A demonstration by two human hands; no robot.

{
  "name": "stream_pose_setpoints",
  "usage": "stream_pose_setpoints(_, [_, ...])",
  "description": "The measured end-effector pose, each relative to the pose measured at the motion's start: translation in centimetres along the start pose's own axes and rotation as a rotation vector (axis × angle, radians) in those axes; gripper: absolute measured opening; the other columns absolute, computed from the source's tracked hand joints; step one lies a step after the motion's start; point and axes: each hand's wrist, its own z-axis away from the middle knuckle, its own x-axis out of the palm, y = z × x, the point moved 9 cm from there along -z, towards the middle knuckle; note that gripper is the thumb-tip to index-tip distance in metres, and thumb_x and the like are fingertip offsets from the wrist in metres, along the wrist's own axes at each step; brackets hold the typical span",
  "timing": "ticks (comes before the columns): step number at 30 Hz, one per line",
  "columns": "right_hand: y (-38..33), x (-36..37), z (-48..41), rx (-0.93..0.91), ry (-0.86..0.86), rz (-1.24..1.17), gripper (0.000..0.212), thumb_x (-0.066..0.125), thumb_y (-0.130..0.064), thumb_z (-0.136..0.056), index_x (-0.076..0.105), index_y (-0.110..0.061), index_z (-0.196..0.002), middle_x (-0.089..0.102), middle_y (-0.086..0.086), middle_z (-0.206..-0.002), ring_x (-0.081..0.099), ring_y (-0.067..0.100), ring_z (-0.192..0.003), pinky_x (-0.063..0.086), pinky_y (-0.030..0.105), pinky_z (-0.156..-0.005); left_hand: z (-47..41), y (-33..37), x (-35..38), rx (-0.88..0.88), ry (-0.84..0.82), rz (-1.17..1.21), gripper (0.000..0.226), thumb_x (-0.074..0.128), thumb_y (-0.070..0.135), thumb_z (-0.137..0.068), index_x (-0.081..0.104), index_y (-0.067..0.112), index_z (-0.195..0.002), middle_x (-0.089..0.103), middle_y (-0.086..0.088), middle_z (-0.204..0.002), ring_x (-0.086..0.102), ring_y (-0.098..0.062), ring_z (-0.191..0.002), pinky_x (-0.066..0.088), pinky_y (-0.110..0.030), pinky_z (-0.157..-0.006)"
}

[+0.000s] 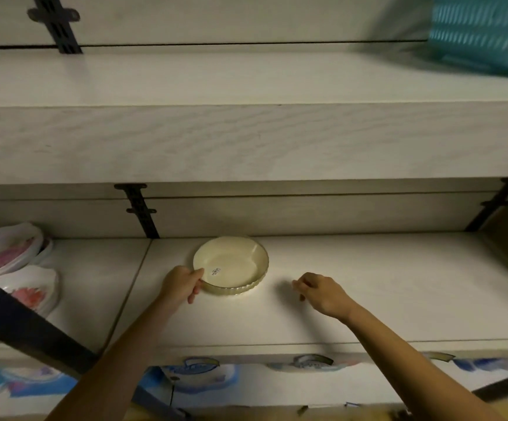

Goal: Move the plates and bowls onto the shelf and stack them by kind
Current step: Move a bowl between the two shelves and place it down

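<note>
Two pale wood-grain shelves are seen, the upper shelf (246, 141) above the lower shelf (398, 284); black slotted brackets (140, 208) are fixed to the panelled back wall (307, 214); a teal basket (483, 31) is set on the upper shelf at the right; everything is dimly lit.

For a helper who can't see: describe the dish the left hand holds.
On the lower white shelf, near its middle, sits a round dish, rim held by the left hand. Unlike the flowered plates far left, it is plain cream with a fluted side.

Bare forearms (119, 360), bare hands (182, 284) (322, 294)
</note>
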Motion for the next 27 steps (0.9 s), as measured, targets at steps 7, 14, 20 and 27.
stream_pose_setpoints(7, [-3.1,0.9,0.7,-0.112,-0.073,0.136,0.029,0.041,-0.034,-0.095,0.06,-0.016,-0.107,0.07,0.002,-0.101,0.064,0.023,-0.093,0.051,0.037,-0.089,4.2,3.4,-2.3,0.262,0.168,-0.729,0.034,0.041,0.041,-0.094,0.049,0.012,-0.079,0.051,-0.003,-0.071,0.048,-0.017,-0.065,0.033,-0.025,-0.052])
stream_pose_setpoints(14, [-10.0,4.2,2.0,-0.371,-0.099,0.462,0.037,0.033,-0.042,-0.096,0.059,-0.018,-0.108,0.066,0.006,-0.109,0.061,0.026,-0.095,0.052,0.037,-0.081,10.1,0.8,-5.8,0.279,0.148,-0.882,0.027,0.038,0.04,-0.094,0.05,0.018,-0.084,0.049,0.001,-0.075,0.049,-0.015,-0.07,0.043,-0.027,-0.068])
stream_pose_setpoints(20, [-16.5,8.6,4.4,-0.562,-0.137,0.596,0.033,0.035,-0.04,-0.095,0.06,-0.022,-0.108,0.065,0.006,-0.112,0.061,0.029,-0.099,0.05,0.036,-0.08,15.9,-3.0,-10.8,0.128,0.242,-0.863,0.034,0.037,0.041,-0.093,0.058,0.015,-0.095,0.049,0.001,-0.079,0.049,-0.017,-0.076,0.042,-0.032,-0.073])
stream_pose_setpoints(27, [-23.3,15.1,8.1,-0.709,-0.157,0.703,0.032,0.037,-0.044,-0.093,0.059,-0.026,-0.109,0.066,0.001,-0.114,0.061,0.026,-0.102,0.044,0.032,-0.075,21.3,-9.1,-18.1,0.11,0.331,-0.769,0.023,0.039,0.042,-0.094,0.051,0.023,-0.088,0.046,0.01,-0.075,0.047,-0.008,-0.074,0.034,-0.018,-0.073])
